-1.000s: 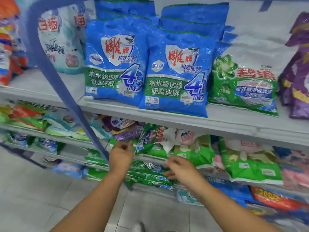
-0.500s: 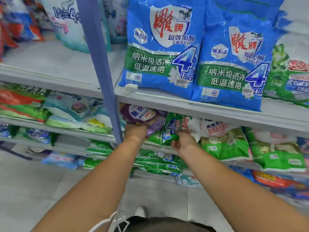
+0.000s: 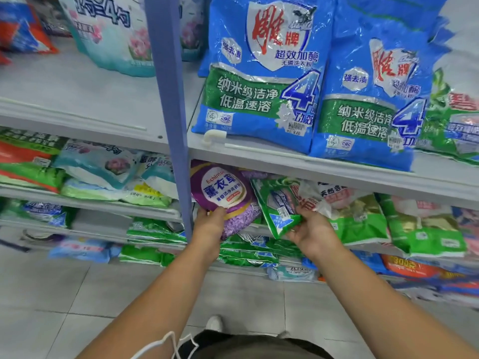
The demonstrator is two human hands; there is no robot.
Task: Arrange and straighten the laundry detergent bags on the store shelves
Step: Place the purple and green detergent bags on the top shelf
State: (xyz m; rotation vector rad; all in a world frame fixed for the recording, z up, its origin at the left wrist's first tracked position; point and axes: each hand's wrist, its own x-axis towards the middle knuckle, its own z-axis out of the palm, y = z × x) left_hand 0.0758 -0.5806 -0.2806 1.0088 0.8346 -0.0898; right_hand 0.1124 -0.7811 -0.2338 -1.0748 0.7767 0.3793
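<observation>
On the second shelf down, my left hand (image 3: 210,229) grips the lower edge of a purple lavender detergent bag (image 3: 223,190), which leans against the blue shelf post (image 3: 171,104). Just to its right, my right hand (image 3: 311,230) pinches the bottom corner of a tilted green and white detergent bag (image 3: 278,203). More green and white bags (image 3: 360,218) lie to the right on the same shelf. Two big blue bags (image 3: 261,73) (image 3: 370,104) stand on the upper shelf (image 3: 324,169).
Pale teal bags (image 3: 108,32) stand on the upper left shelf, with green, red and teal bags (image 3: 98,172) below them. Flat green packs (image 3: 246,252) fill the lower shelf. Grey tiled floor (image 3: 64,294) and my shoe (image 3: 214,323) show underneath.
Both hands rose from the shelf edge to the bags; the left now holds the purple bag, the right the green bag. The view has moved closer to the shelves.
</observation>
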